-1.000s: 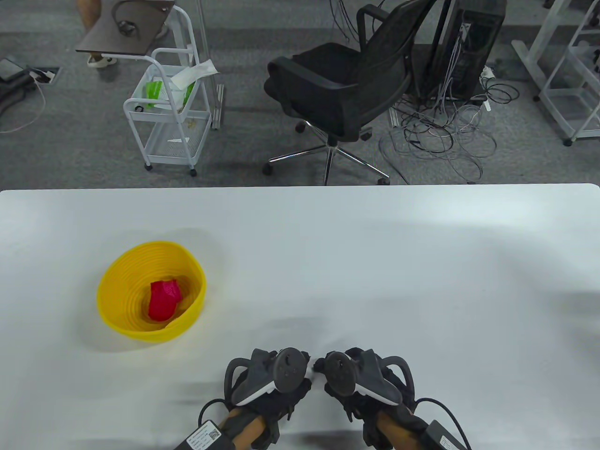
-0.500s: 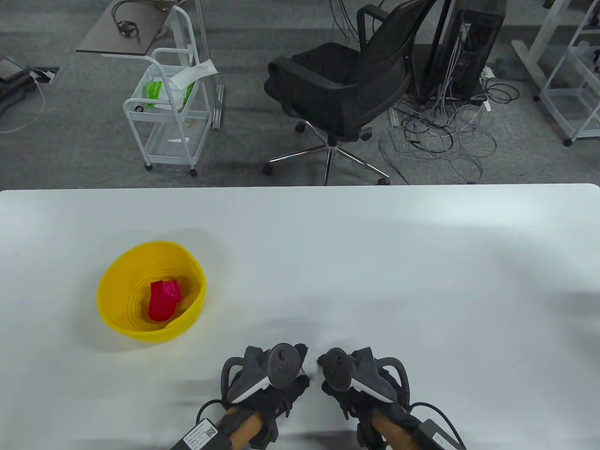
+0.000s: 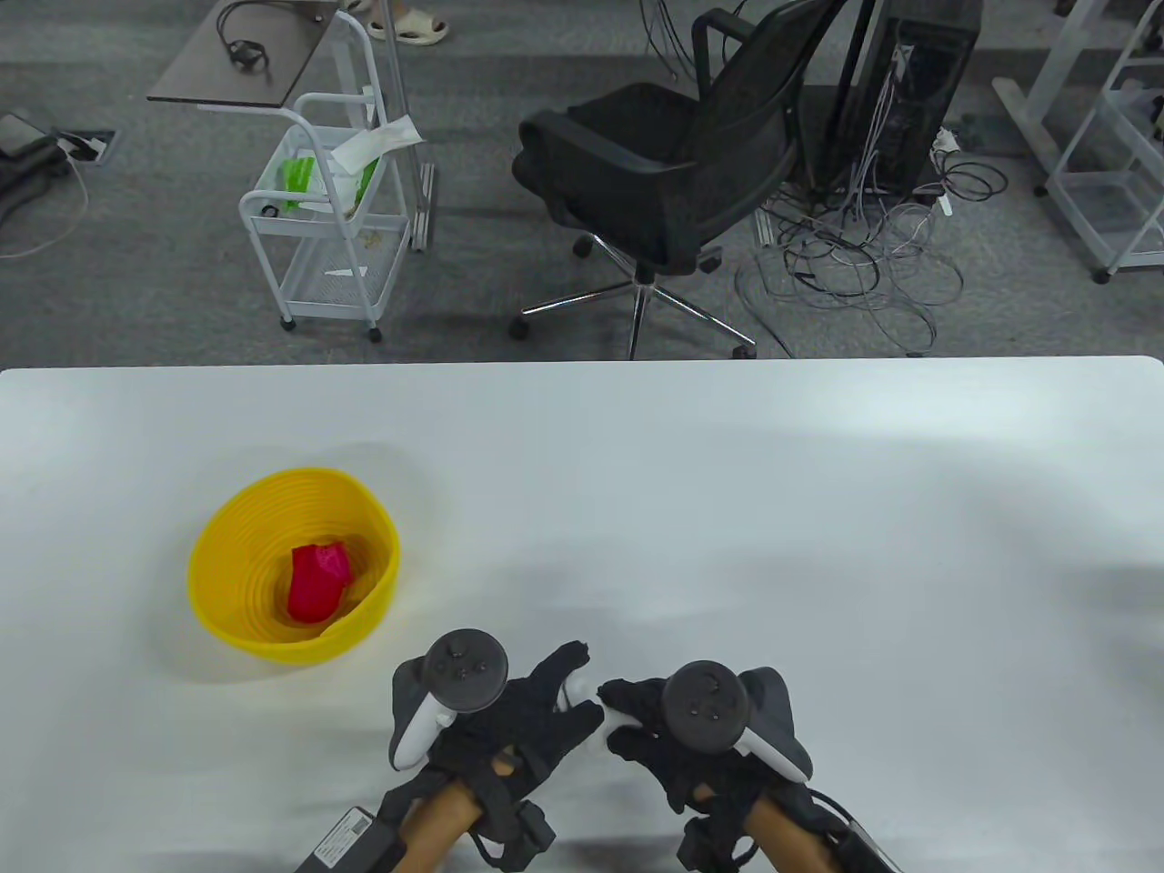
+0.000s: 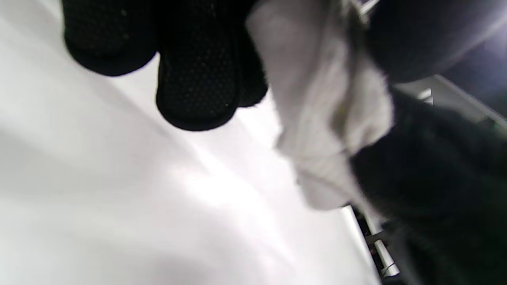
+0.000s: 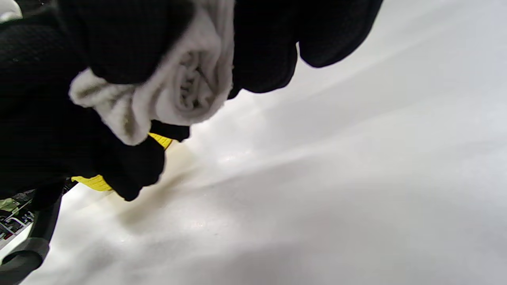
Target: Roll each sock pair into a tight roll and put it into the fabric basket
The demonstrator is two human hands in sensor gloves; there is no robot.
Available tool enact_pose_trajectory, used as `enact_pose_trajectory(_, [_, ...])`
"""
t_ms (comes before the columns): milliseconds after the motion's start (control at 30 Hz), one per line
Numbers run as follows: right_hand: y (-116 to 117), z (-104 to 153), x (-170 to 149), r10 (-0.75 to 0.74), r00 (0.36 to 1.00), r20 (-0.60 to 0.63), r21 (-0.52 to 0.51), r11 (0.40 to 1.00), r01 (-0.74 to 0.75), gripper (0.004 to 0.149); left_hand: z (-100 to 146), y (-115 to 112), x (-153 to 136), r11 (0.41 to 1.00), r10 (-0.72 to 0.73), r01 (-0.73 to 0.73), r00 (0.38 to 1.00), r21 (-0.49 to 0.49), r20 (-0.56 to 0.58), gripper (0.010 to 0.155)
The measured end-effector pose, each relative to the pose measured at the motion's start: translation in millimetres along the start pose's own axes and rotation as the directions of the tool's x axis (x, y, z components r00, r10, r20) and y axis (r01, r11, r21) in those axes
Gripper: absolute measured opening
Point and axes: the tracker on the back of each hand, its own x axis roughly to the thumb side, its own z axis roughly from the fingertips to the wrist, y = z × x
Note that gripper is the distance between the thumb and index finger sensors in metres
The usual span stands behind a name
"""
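Note:
A white sock roll [image 3: 576, 693] is held between both hands just above the table [image 3: 727, 509], near its front edge. My left hand [image 3: 536, 705] grips it from the left, thumb on top. My right hand [image 3: 637, 718] pinches it from the right. In the right wrist view the white sock roll [image 5: 190, 83] shows its spiral end, with black fingers [image 5: 269, 51] curled round it. The left wrist view shows the white sock roll [image 4: 328, 118] beside my fingers [image 4: 198, 79]. The yellow basket [image 3: 214, 536] stands to the left and holds a red sock roll [image 3: 316, 582].
The basket's rim [image 5: 91, 183] shows behind my left hand in the right wrist view. Beyond the table's far edge stand a black office chair [image 3: 664, 173], a white wire cart [image 3: 327, 227] and a tangle of cables [image 3: 855, 264] on the floor.
Both hands have turned, so the trackers now sit farther apart and the gloved fingers face each other. The left hand has shifted left. The white sock roll stays held between them.

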Motion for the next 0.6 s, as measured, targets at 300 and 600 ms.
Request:
enact_pose_trajectory(300, [-13.2, 2.9, -7.3, -0.006, 1.0, 0.007, -0.078, 0.997, 0.007, 0.051, 4.3, 8.6, -2.8, 0.996, 0.075, -0.071, 0.995, 0.062, -0.071, 0.064])
enact_pose_trajectory(600, [-11.4, 5.3, -1.1, 0.103, 0.994, 0.022, -0.117, 0.988, -0.1, 0.047, 6.1, 13.0, -2.8, 0.994, 0.08, -0.075, 0.994, 0.078, -0.07, 0.064])
